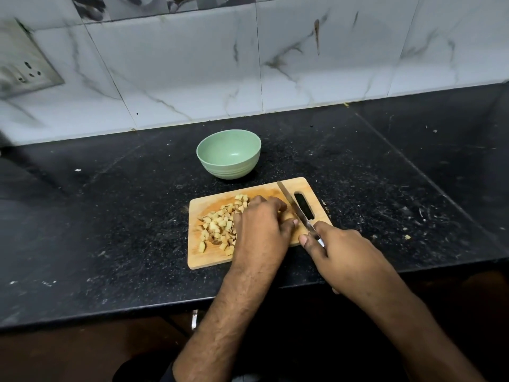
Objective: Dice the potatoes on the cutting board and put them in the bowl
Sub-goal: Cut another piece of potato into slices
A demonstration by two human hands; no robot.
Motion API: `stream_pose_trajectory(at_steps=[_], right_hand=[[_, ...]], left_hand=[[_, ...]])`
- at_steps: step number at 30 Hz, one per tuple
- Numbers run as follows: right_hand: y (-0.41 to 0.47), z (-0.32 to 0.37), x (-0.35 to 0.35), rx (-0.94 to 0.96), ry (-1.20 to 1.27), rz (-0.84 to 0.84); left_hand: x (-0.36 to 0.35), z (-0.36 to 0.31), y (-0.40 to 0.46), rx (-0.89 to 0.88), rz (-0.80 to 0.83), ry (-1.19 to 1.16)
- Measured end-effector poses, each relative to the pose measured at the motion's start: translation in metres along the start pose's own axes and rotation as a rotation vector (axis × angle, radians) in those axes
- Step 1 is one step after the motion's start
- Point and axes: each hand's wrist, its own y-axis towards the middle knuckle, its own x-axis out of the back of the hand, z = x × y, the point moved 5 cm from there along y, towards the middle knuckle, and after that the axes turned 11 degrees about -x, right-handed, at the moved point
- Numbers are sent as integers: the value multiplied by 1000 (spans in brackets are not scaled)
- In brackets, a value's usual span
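A view from above looks down at a black speckled counter (110, 216) set against a wall of white marble-patterned tiles (192, 64). A pale wooden cutting board (209, 260) lies near the front edge of the counter, with a slot handle (304, 206) cut into its right end.

A heap of small diced potato pieces (217, 224) covers the left half of the board. The left hand (261, 227) rests on the middle of the board with its fingers curled down over a piece of potato (287, 215) that is mostly hidden beneath them; only a small pale part shows beside the thumb.

The right hand (347, 257) grips the handle of a knife (296, 208), fingers wrapped around it and the thumb lying along the side. The blade runs away from the person, angled slightly left, just to the right of the left hand's fingertips and beside the slot handle. Whether the edge touches the potato or the board cannot be told.

A light green bowl (228, 154) stands upright on the counter just behind the board, apart from it. Nothing shows inside it.

A wall socket plate (24, 64) is mounted on the tiles at the far left. Small crumbs and scraps (406, 237) are scattered on the counter to the right of the board.
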Motion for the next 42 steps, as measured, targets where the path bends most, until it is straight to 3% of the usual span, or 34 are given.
stream_pose_trajectory(at_steps=[3,7,12,19,30,42], right_hand=[[-2,2,0,3,17,-10],[-7,3,3,19,85,-34],[-18,1,2,48,91,-16],[-22,8,-1,40,99,-24],[-21,7,8,-34,-108,-67],[-6,15,7,27,-261,-4]], left_hand=[[5,4,2,-3,64,219],[5,10,3,-29,77,160],[-3,10,7,-167,289,134],[-8,3,4,-65,54,106],[-6,-4,6,13,65,140],[-8,-6,13,12,52,196]])
